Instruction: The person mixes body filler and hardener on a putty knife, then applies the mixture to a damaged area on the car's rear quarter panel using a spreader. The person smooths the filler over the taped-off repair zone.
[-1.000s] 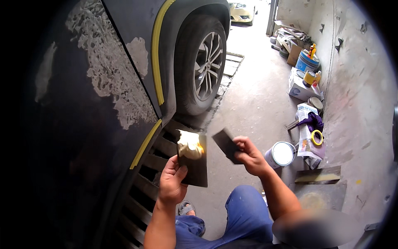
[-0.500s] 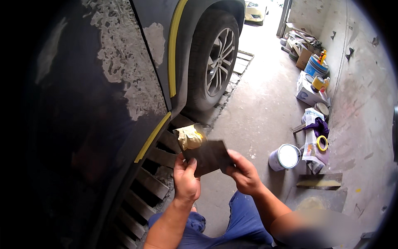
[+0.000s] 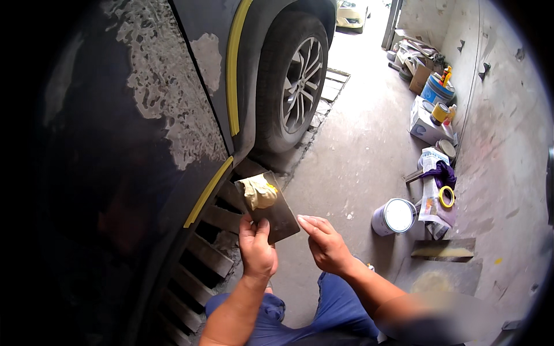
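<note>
My left hand (image 3: 257,254) grips a dark flat plate (image 3: 278,222) by its lower left part, thumb on top. A lump of cream putty with a streak of yellow (image 3: 258,191) sits on the plate's upper end. My right hand (image 3: 328,245) is at the plate's right corner with index finger extended and other fingers curled; what they hold, if anything, is hidden. Beside my hands is a dark car panel (image 3: 104,179) with patchy sanded areas (image 3: 150,75) and yellow tape (image 3: 208,193) along its trim.
The car's wheel (image 3: 294,83) stands ahead by slatted grating (image 3: 202,259). Along the right wall (image 3: 496,144) are a white can (image 3: 392,216), a tape roll (image 3: 446,196) on paper, purple cloth (image 3: 443,173), tins, boxes and metal sheets (image 3: 441,248). Another car (image 3: 351,14) is in the doorway.
My right hand moved left and down to the plate in my left hand. The smaller dark spreader it held earlier no longer shows clearly. The car appears higher in view than a second ago.
</note>
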`<act>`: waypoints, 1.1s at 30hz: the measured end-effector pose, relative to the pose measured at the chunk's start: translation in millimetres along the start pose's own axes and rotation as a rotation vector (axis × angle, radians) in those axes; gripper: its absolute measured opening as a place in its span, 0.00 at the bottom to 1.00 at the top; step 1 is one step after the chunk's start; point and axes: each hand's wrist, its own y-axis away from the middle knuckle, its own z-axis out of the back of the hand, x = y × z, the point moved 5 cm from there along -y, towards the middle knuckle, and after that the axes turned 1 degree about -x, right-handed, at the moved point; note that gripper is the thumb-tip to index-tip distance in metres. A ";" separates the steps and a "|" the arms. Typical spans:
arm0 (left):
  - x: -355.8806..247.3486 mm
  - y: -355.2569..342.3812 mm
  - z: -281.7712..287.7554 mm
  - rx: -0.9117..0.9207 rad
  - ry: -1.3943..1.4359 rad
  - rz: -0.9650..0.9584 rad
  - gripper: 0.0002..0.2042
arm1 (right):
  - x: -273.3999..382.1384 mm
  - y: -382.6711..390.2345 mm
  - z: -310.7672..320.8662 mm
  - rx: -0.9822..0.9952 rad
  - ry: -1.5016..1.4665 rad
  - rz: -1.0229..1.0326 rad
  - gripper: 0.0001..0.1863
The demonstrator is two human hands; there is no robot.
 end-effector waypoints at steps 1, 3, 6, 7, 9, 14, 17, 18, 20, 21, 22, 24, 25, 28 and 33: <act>1.0 -1.3 -0.2 0.005 0.044 0.043 0.15 | -10.1 8.1 -0.6 0.059 0.087 0.012 0.28; -2.7 -2.0 -1.7 0.019 0.064 0.029 0.15 | -20.0 12.2 3.1 0.090 0.203 0.022 0.28; -7.3 -5.6 -0.4 0.020 0.087 0.144 0.15 | -47.4 16.7 33.1 -0.112 -0.168 -0.429 0.24; -7.2 -6.3 0.1 0.016 0.094 0.204 0.15 | -53.6 17.6 35.6 -0.223 -0.542 -0.503 0.18; -1.1 -4.3 -4.5 0.022 0.119 0.306 0.14 | -56.4 20.6 32.2 -0.080 -0.735 -0.530 0.13; 19.0 5.3 -10.7 0.071 0.159 0.392 0.14 | -51.7 2.6 3.3 0.104 -0.937 -0.561 0.14; 15.3 5.9 -13.6 0.118 0.144 0.400 0.14 | -81.9 -10.2 11.5 0.030 -0.758 -0.585 0.14; 13.6 6.6 -15.8 0.132 0.148 0.391 0.14 | -94.1 -11.6 14.4 0.021 -0.728 -0.604 0.15; 7.5 6.9 -20.5 0.160 0.154 0.370 0.14 | -112.1 -3.8 25.8 -0.045 -0.525 -0.643 0.14; 3.0 4.3 -18.3 0.159 0.144 0.309 0.14 | -109.0 -1.2 31.3 -0.085 -0.597 -0.656 0.17; -0.3 1.7 -16.2 0.158 0.133 0.249 0.14 | -103.8 2.9 38.6 -0.125 -0.669 -0.671 0.20; -4.1 -1.4 -15.2 0.178 0.130 0.156 0.15 | -79.3 11.6 50.2 -0.088 -0.916 -0.631 0.19; -6.2 -2.8 -15.4 0.197 0.133 0.118 0.16 | -68.9 16.2 48.7 -0.051 -0.880 -0.604 0.19; -7.2 -1.0 -20.5 0.262 0.115 0.101 0.20 | -47.2 15.2 43.6 0.041 -0.490 -0.501 0.21; -2.6 2.9 -24.9 0.423 0.054 0.169 0.22 | -38.1 -6.8 48.5 0.080 -0.323 -0.527 0.18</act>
